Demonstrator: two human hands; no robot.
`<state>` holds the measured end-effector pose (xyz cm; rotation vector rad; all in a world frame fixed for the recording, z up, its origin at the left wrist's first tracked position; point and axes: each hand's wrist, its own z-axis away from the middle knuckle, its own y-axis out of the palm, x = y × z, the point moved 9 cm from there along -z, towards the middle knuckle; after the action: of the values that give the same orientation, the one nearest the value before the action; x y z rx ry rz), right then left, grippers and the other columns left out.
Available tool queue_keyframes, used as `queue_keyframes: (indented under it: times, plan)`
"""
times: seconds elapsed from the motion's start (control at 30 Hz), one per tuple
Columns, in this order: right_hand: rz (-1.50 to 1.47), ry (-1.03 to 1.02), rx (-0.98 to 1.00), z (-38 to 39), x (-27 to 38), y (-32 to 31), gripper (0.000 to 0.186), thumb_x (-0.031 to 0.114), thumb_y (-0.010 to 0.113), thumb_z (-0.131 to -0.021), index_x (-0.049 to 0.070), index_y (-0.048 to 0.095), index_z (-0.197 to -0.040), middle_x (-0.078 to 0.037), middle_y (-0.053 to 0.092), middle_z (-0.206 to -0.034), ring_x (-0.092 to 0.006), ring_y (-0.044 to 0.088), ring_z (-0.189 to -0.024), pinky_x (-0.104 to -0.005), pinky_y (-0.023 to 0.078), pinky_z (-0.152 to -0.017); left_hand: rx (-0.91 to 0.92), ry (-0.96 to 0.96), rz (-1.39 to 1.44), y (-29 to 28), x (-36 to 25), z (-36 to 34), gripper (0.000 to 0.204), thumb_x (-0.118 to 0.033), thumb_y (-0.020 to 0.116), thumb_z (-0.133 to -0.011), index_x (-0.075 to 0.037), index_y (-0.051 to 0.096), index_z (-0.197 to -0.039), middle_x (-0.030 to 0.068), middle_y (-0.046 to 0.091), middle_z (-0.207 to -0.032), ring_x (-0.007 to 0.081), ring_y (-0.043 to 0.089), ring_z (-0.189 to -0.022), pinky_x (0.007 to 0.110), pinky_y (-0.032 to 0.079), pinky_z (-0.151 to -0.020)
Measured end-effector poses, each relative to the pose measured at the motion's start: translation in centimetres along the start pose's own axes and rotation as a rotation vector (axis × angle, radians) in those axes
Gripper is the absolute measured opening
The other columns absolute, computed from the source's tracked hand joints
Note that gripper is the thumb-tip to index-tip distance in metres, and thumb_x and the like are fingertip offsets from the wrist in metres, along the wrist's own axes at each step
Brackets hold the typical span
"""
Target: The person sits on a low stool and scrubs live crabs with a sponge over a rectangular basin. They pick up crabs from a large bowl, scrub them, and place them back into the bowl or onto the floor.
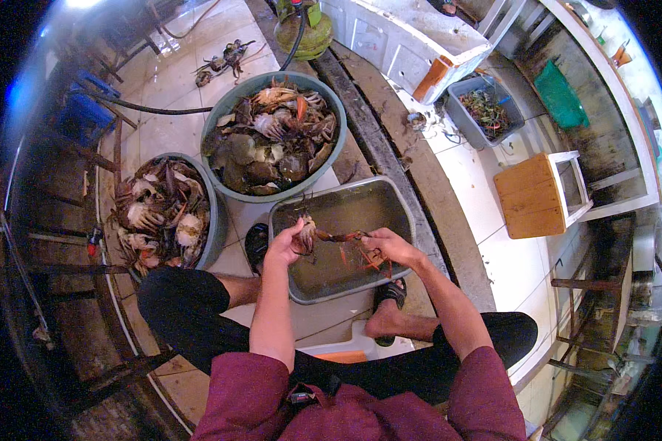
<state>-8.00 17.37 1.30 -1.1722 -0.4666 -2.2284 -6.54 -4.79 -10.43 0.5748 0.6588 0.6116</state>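
Observation:
My left hand [290, 239] grips a brown crab piece [307, 234] with pale underside, over a grey rectangular basin [403, 213] of murky brown water. My right hand [390, 246] is closed on a dark, reddish elongated part [340, 237], apparently a claw or leg of that crab; its far end meets the piece in my left hand. Orange-red shapes show below my right hand; I cannot make out what they are. Behind the basin stands a round tub [325, 169] heaped with crabs and shells. Another tub [215, 242] full of crabs stands to the left.
Around me are a green gas cylinder [309, 40] with hose, loose crabs [224, 62], a white foam box [375, 33], a grey bin [460, 95], a wooden stool [528, 195] and a blue crate [88, 117]. My sandalled feet flank the basin; a dark drainage strip runs along the floor.

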Motion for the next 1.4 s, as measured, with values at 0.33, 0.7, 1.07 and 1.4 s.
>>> queue_keyframes:
  times: [0.33, 0.7, 1.07, 1.4]
  plan:
    - [-0.065, 0.012, -0.237, 1.5, 0.0, -2.1, 0.029, 0.027, 0.058, -0.092, 0.007, 0.060, -0.070, 0.002, 0.052, -0.059, -0.0080, 0.045, -0.052, -0.0279, 0.034, -0.049, -0.083, -0.003, 0.198, 0.6, 4.4, -1.3, 0.026, -0.027, 0.060, -0.092, -0.006, 0.062, -0.107, 0.0079, 0.066, -0.093, 0.0210, 0.063, -0.078, 0.032, 0.054, -0.069]
    - [0.711, -0.258, -0.240, 1.2, 4.2, -5.4, 0.020, 0.019, 0.063, -0.085, 0.001, 0.069, -0.089, -0.018, 0.062, -0.067, -0.0230, 0.059, -0.059, -0.0370, 0.045, -0.058, -0.005, -0.003, -0.160, 0.4, 2.1, 0.0, 0.026, -0.028, 0.060, -0.092, -0.006, 0.063, -0.108, 0.0044, 0.067, -0.095, 0.0170, 0.066, -0.081, 0.033, 0.055, -0.068]
    - [1.262, -0.194, -0.374, 3.5, 6.9, -5.9, 0.018, 0.023, 0.062, -0.084, 0.009, 0.073, -0.084, -0.018, 0.066, -0.076, -0.0334, 0.065, -0.077, -0.0451, 0.050, -0.070, -0.006, 0.070, -0.077, -0.4, 1.6, 0.1, 0.027, -0.026, 0.060, -0.093, -0.006, 0.062, -0.111, 0.0049, 0.067, -0.099, 0.0168, 0.066, -0.084, 0.033, 0.055, -0.070]
    - [0.792, -0.124, -0.156, 4.6, 6.9, -6.9, 0.024, 0.023, 0.059, -0.087, 0.001, 0.066, -0.081, -0.015, 0.067, -0.082, -0.0259, 0.062, -0.081, -0.0372, 0.048, -0.077, -0.054, 0.162, -0.115, 3.6, 0.7, 1.3, 0.023, -0.022, 0.059, -0.094, -0.006, 0.061, -0.111, 0.0037, 0.067, -0.100, 0.0173, 0.066, -0.085, 0.035, 0.056, -0.073]
